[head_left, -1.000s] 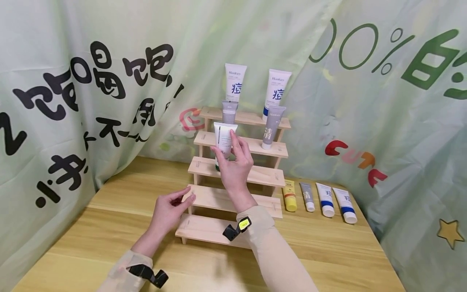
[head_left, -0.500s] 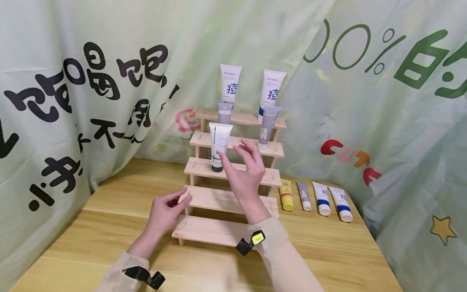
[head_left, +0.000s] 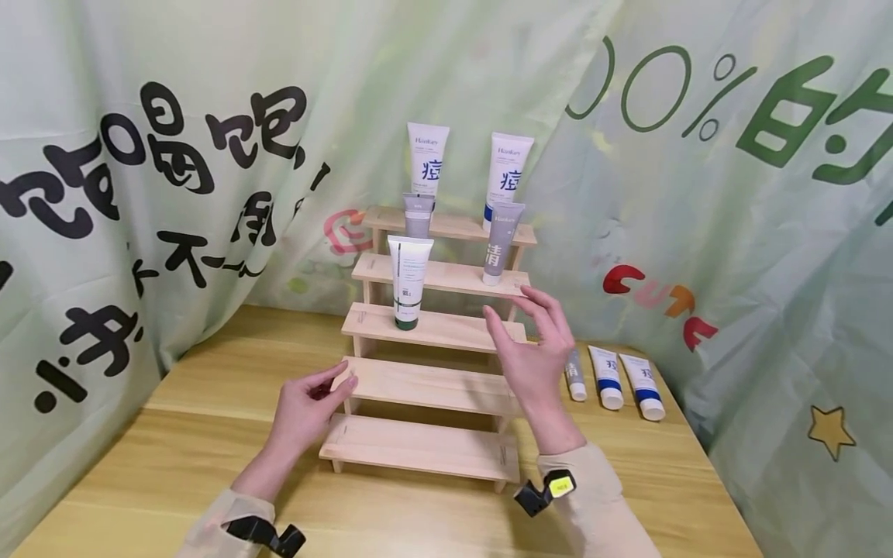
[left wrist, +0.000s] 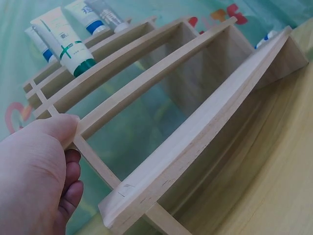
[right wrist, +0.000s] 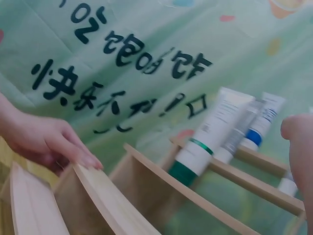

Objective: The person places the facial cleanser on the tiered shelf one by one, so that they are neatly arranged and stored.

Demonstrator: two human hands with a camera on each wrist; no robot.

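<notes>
A five-step wooden display stand [head_left: 425,448] stands on the table. My left hand [head_left: 301,411] pinches the left end of its second step from the bottom, with the thumb [left wrist: 63,126] on the board's edge in the left wrist view. Upright on the middle step, toward the left, is a white squeeze tube [head_left: 409,277] with a green cap. My right hand [head_left: 539,358] is in the air by the stand's right side, holding nothing, thumb and fingers apart. Behind it on the table lies a grey tube [head_left: 575,378], partly covered by the hand.
Two grey tubes, left [head_left: 417,217] and right [head_left: 502,244], stand on the fourth step. White-and-blue tubes, left [head_left: 427,159] and right [head_left: 509,174], occupy the top one. Two more white-and-blue tubes [head_left: 605,378] lie at the table's right. A printed curtain [head_left: 293,46] hangs behind.
My right hand has let go of the green-capped tube and moved right and down, now covering the yellow tube on the table. The tube stays upright on the middle step; my left hand keeps its hold.
</notes>
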